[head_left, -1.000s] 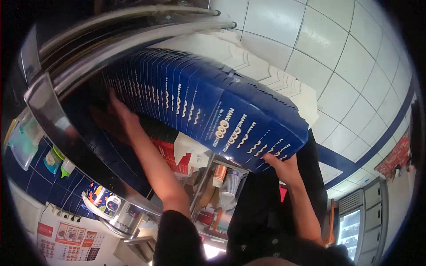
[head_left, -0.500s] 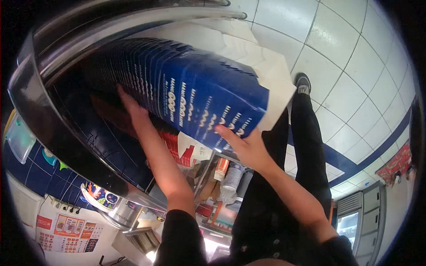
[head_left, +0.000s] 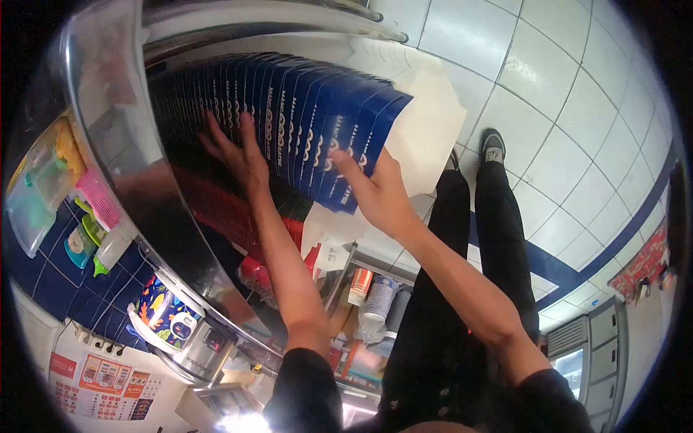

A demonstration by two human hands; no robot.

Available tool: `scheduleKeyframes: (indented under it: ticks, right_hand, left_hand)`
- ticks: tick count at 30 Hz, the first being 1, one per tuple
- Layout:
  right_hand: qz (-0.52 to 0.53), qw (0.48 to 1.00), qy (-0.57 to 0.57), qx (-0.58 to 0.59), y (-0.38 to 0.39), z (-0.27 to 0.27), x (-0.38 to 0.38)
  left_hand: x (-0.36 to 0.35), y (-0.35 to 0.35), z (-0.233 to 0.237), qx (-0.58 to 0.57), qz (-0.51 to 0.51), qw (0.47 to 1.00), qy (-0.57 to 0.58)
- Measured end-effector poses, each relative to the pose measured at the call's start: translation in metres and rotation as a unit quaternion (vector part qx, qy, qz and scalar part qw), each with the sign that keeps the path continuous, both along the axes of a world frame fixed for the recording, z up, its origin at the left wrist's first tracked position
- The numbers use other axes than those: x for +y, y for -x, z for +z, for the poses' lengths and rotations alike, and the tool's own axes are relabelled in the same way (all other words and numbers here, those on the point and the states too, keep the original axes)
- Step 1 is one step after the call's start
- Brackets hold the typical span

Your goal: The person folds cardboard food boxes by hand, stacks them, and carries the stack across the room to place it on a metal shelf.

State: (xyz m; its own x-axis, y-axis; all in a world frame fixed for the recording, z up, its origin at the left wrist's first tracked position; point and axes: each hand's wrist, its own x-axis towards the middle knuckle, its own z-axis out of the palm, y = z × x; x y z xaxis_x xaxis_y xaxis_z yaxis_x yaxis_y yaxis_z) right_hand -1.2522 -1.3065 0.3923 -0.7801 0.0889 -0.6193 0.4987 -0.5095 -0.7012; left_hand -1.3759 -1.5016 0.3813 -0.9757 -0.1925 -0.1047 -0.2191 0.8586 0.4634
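Note:
A long nested stack of blue printed cardboard food boxes (head_left: 289, 123) lies on its side on a shelf under a steel counter, its white inner flaps (head_left: 432, 119) facing the floor side. At the near end, my right hand (head_left: 379, 191) grips the stack, thumb on the blue printed face and the other fingers hidden behind. My left hand (head_left: 244, 160) rests against the lower side of the same stack with its fingers spread. Below the left forearm sits a dark red stack (head_left: 227, 209), partly in shadow; its kind is not clear.
A curved steel counter edge (head_left: 137, 144) arches over the left. Paper cups (head_left: 375, 307) in a plastic sleeve and an orange-white carton (head_left: 360, 285) stand on a lower shelf. A patterned appliance (head_left: 167, 317) and colourful plastic tubs (head_left: 101, 198) are at left. White floor tiles (head_left: 534, 137) lie right.
My left hand has come out from deeper along the stack, and its fingers now show. The stack's near end and my right hand have shifted left and up in view.

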Motion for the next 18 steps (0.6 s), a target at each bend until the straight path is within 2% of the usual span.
scheduleKeyframes:
  ticks: [4,7,10,13,18]
  right_hand:
    - [-0.048,0.998,0.026,0.020,-0.003,-0.005,-0.003]
    - [-0.148,0.988,0.047,0.028,0.001,0.001,-0.007]
    - [-0.092,0.992,0.090,-0.014,-0.006,-0.014,-0.015]
    - [-0.056,0.994,0.088,-0.021,-0.009,-0.010,-0.014]
    - [-0.041,0.993,0.110,-0.017,-0.022,-0.018,-0.004]
  left_hand:
    - [0.001,-0.026,0.008,-0.028,-0.030,0.999,-0.004]
    - [0.007,-0.030,0.021,-0.048,-0.065,0.995,0.066]
    - [0.014,-0.034,0.024,-0.049,-0.087,0.990,0.098]
    - [0.021,-0.040,0.027,-0.044,-0.095,0.989,0.103]
    - [0.017,-0.049,0.027,-0.015,-0.097,0.993,0.072]
